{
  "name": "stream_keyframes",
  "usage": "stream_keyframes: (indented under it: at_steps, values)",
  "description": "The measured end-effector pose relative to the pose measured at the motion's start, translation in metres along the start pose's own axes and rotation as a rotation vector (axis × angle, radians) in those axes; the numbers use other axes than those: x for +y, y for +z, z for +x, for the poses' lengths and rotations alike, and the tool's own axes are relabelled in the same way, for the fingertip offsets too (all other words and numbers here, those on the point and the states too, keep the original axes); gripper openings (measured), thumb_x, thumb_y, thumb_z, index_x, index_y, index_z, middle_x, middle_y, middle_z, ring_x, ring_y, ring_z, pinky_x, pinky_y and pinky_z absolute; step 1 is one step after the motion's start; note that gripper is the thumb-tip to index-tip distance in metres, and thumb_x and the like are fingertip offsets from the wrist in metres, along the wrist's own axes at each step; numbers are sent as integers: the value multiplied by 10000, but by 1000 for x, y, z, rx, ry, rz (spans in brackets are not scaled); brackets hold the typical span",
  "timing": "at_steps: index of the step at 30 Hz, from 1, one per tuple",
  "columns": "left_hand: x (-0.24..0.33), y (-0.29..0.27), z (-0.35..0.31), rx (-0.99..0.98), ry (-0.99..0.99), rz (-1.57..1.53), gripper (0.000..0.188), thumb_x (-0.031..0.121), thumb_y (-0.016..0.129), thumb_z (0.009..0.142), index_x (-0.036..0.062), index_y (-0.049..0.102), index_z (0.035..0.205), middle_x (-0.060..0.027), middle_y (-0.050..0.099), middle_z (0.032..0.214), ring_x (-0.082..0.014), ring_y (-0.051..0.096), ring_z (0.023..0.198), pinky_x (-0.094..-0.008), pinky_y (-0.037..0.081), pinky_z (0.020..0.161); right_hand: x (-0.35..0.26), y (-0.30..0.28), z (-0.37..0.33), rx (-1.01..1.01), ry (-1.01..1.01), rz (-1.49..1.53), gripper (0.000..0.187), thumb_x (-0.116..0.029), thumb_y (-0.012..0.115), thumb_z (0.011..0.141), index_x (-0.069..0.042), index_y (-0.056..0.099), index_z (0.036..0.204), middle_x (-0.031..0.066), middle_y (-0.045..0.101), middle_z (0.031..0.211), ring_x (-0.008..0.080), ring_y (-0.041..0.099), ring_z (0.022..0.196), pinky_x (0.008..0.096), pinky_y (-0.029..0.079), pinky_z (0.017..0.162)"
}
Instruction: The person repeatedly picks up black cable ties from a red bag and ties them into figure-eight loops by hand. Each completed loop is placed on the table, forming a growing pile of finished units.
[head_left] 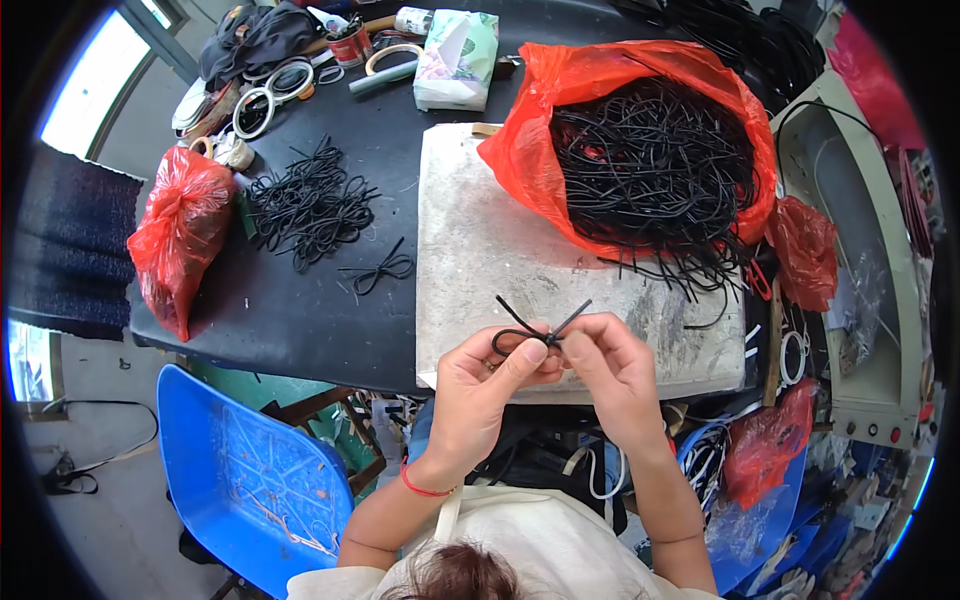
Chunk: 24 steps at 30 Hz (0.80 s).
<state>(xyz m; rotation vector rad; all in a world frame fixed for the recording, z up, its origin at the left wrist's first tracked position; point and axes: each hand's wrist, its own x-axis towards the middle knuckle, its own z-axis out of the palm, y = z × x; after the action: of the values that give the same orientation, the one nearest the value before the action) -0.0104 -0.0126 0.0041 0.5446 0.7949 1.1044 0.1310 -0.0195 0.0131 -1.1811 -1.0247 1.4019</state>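
Between my hands, over the near edge of the pale board (470,260), is a thin black cord (515,334) tied in a bow. One loop shows at the left and two loose ends stick up from the knot. My left hand (490,372) is closed, pinching the cord by the loop and knot. The fingers of my right hand (608,368) pinch it just right of the knot. Beyond them, an open red plastic bag (540,130) holds a tangled heap of black cords (655,165), some spilling onto the board. A single black bow (383,268) lies to the left.
A pile of tied black cords (315,205) lies on the black table (395,150), beside a knotted red bag (185,225). Tape rolls (254,113) and a tissue pack (457,62) stand at the back. A blue plastic chair (250,470) is at left, a beige machine (862,270) at right.
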Motion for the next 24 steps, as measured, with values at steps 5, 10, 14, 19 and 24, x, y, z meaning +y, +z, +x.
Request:
stream_keyframes:
  at_steps: [5, 10, 14, 19, 24]
  values:
    - [-2, -7, -3, -45, 25, 246, 175, 84, 609, 850, -51, 586, 960, -85, 632, 833, -119, 611, 713, -242, 529, 651, -5, -7, -1, -79, 7, 13, 127, -51, 587, 856, 34, 573, 949, 38, 593, 862, 77, 558, 797, 211, 445, 712]
    - [-3, -6, -3, -36, 35, 263, 165, 94, 605, 855, -52, 585, 929, -82, 628, 816, -111, 604, 701, -240, 529, 644, -5, -14, -1, -150, 39, -5, 141, -29, 577, 853, 49, 568, 971, 52, 582, 881, 91, 557, 824, 217, 447, 732]
    - [-3, -7, -3, -29, 19, 261, 166, 99, 609, 854, -50, 584, 922, -73, 620, 806, -108, 601, 698, -238, 527, 644, -11, -16, 0, -189, 33, -85, 156, -35, 563, 862, 61, 562, 985, 58, 569, 908, 90, 545, 832, 215, 443, 736]
    - [-6, -7, -5, -11, 30, 252, 156, 98, 608, 855, -45, 584, 914, -61, 612, 812, -95, 589, 696, -230, 516, 639, -13, -19, 3, -202, 75, -97, 151, -70, 558, 872, 45, 569, 969, 29, 562, 862, 74, 527, 796, 205, 430, 712]
    - [1, -6, -3, -129, -23, 377, 165, 94, 609, 855, -40, 586, 948, -42, 601, 817, -64, 552, 711, -206, 474, 627, -2, -13, 8, -84, 81, -43, 122, -99, 560, 877, -1, 557, 805, -38, 514, 701, 31, 446, 651, 198, 371, 571]
